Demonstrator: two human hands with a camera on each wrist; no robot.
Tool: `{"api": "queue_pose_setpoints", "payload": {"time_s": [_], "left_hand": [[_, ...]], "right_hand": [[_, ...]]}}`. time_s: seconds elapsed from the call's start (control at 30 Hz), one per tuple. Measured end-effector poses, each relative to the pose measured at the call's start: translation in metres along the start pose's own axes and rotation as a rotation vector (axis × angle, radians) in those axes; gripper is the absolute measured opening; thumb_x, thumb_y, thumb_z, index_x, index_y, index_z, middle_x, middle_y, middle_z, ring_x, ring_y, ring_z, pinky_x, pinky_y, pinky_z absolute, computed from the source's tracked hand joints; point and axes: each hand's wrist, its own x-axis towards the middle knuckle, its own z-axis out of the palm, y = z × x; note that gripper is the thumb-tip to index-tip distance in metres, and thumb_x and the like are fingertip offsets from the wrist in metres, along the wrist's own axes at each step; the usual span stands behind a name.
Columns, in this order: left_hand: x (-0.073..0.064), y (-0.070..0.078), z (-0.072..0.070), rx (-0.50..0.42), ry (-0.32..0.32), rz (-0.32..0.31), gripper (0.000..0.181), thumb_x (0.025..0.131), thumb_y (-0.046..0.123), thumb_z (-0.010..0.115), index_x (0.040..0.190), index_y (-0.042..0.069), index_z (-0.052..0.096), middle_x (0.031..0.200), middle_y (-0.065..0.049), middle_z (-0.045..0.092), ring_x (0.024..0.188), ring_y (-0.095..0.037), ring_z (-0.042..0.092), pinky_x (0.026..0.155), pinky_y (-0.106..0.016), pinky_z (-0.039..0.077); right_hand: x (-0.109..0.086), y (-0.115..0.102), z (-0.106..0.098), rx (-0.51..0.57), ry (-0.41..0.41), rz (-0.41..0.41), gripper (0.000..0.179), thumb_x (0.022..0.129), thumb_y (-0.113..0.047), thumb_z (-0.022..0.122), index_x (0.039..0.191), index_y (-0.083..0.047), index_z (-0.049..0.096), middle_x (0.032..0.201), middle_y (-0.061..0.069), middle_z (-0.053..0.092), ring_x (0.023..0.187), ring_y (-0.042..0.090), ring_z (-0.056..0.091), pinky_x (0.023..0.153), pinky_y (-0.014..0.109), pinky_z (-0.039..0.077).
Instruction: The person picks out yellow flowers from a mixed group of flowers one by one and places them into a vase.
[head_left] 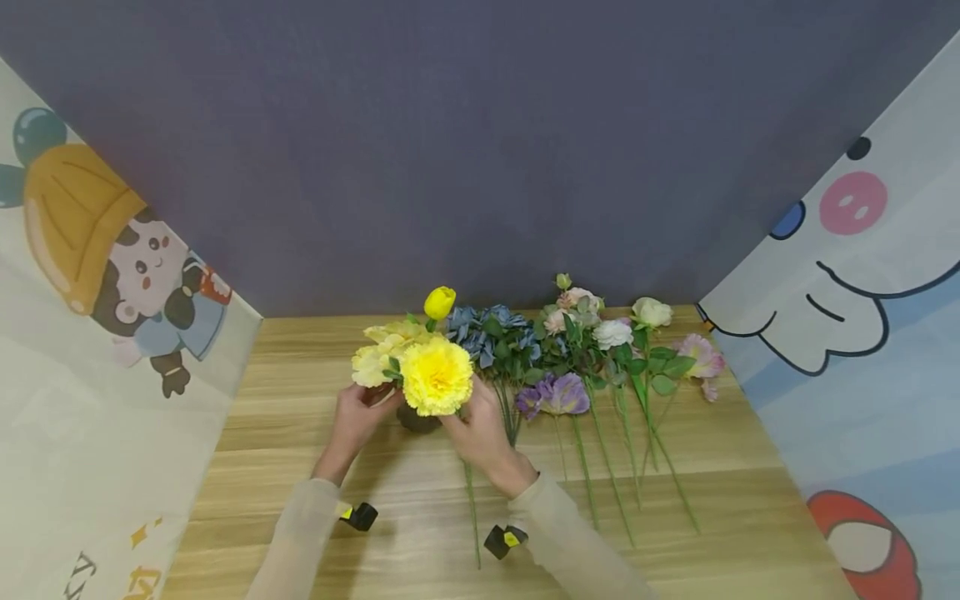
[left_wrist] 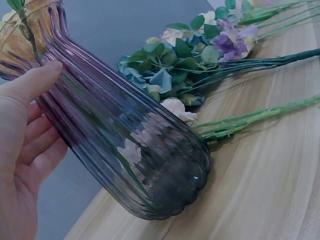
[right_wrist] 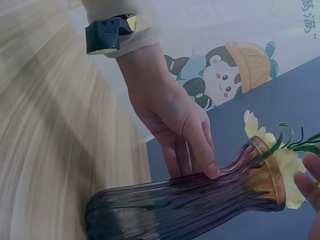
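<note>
A ribbed glass vase (left_wrist: 130, 130), purple fading to smoky grey with an amber rim, stands tilted in the left wrist view. My left hand (right_wrist: 167, 115) grips it below the neck, thumb on one side and fingers on the other. Green stems show through the glass. Above the mouth, in the head view, are a large yellow carnation (head_left: 437, 377), a yellow tulip (head_left: 440, 302) and pale yellow blooms (head_left: 372, 364). My right hand (head_left: 483, 429) holds the carnation from the right side, its fingers partly hidden behind the petals; only fingertips (right_wrist: 307, 190) enter the right wrist view.
Blue hydrangeas (head_left: 487, 333), a purple flower (head_left: 558, 394), white roses (head_left: 652, 312) and a pink flower (head_left: 701, 357) lie to the right on the wooden table (head_left: 300, 375), stems toward me. A dark wall (head_left: 480, 150) rises behind; printed panels flank both sides.
</note>
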Motion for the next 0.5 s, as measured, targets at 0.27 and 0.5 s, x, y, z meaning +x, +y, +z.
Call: {"api": "queue_pose_setpoints", "payload": {"time_s": [0.27,0.5], "left_hand": [[-0.001,0.001,0.001,-0.033,0.01,0.015,0.057,0.088,-0.005,0.079,0.14,-0.007,0.057,0.141,-0.028,0.059,0.124,-0.034,0.063,0.098,-0.024,0.058],[0.0,-0.001,0.002,-0.035,0.012,0.013,0.055,0.088,-0.004,0.079,0.138,-0.008,0.058,0.138,-0.03,0.06,0.118,-0.018,0.067,0.096,-0.025,0.059]], "right_hand": [[-0.008,0.0,-0.005,0.007,0.001,0.057,0.054,0.11,-0.041,0.048,0.141,0.003,0.054,0.131,0.023,0.064,0.118,0.036,0.065,0.099,0.048,0.06],[-0.023,0.019,-0.016,-0.002,0.044,0.032,0.033,0.109,-0.023,0.054,0.133,0.0,0.056,0.106,0.014,0.066,0.086,0.025,0.066,0.073,0.034,0.063]]}}
